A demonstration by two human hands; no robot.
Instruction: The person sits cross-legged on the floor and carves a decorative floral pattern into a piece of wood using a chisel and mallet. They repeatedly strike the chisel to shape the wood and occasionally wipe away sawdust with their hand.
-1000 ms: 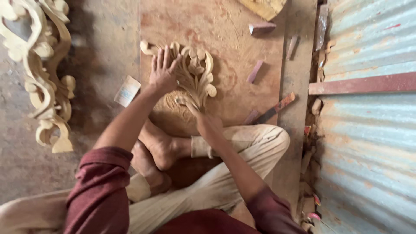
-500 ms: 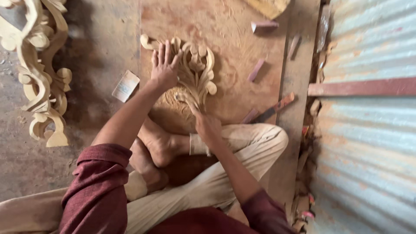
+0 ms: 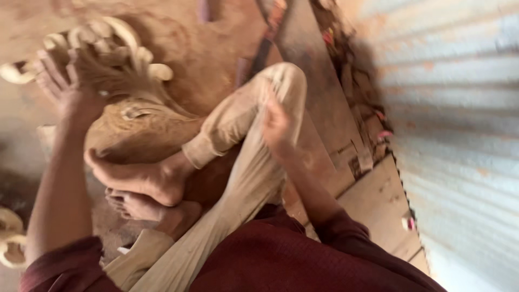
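Note:
The view is blurred and tilted. My left hand [image 3: 67, 89] lies flat with fingers spread on a pale carved wooden ornament [image 3: 121, 40] of leaf scrolls, which rests on a brown wooden board [image 3: 200, 51]. My right hand [image 3: 277, 123] is off the carving and sits against my raised knee in beige trousers [image 3: 243, 108]; the blur hides whether it holds anything. My bare feet [image 3: 140, 181] are crossed just below the carving. Both arms wear dark red sleeves.
A corrugated metal wall [image 3: 459, 108] fills the right side. Wooden planks [image 3: 378, 200] and scraps lie along its foot. Part of another pale carved piece [image 3: 11, 238] shows at the lower left edge. A dark strip of wood [image 3: 270, 38] lies near the knee.
The camera has swung and tilted sharply. My right hand has left the carving and moved back to my knee. My left hand stays pressed on the ornament.

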